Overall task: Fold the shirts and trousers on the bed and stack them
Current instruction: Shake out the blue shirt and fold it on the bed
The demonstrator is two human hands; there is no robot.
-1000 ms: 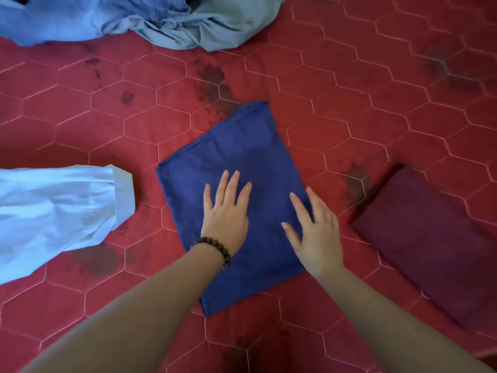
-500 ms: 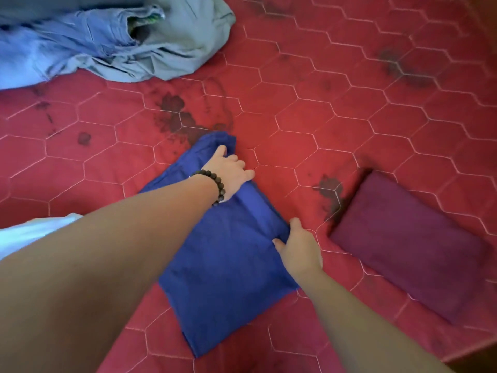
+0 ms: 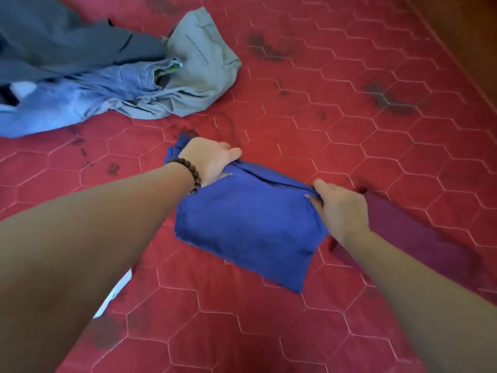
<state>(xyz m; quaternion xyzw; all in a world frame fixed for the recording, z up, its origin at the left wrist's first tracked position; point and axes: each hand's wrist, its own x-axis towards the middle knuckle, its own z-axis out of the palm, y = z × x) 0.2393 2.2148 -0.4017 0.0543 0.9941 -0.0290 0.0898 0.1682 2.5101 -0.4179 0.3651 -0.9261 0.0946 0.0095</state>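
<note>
Red quilted bed cover (image 3: 336, 109) is filling the view, stitched in hexagons and showing dark stains in several patches; a strip of brown wood (image 3: 468, 30) is edging it at the top right.

Heap of unfolded clothes is lying at the top left: dark grey garment (image 3: 48, 41) at the back, pale blue jeans (image 3: 88, 98) in front of it, light grey-green trousers (image 3: 199, 74) spilling to the right. All three are overlapping (where one ends and the next begins is hard to tell in places).

Folded blue garment (image 3: 250, 227) is sitting at centre on the bed cover, its far edge bunching up between the two hands.

Folded maroon garment (image 3: 414, 232) is lying just to the right of the blue one, partly hidden behind the right forearm; whether the two fabrics are touching cannot be told.

Scrap of white cloth (image 3: 118, 292) is peeking out beneath the left forearm.

Left hand (image 3: 209, 160) is curling its fingers round the far left corner of the blue garment, gripping it. Right hand (image 3: 338, 208) is pinching the far right corner, fingers closing over the fabric.

Dark beaded bracelet (image 3: 192, 173) is sitting on the left wrist.
</note>
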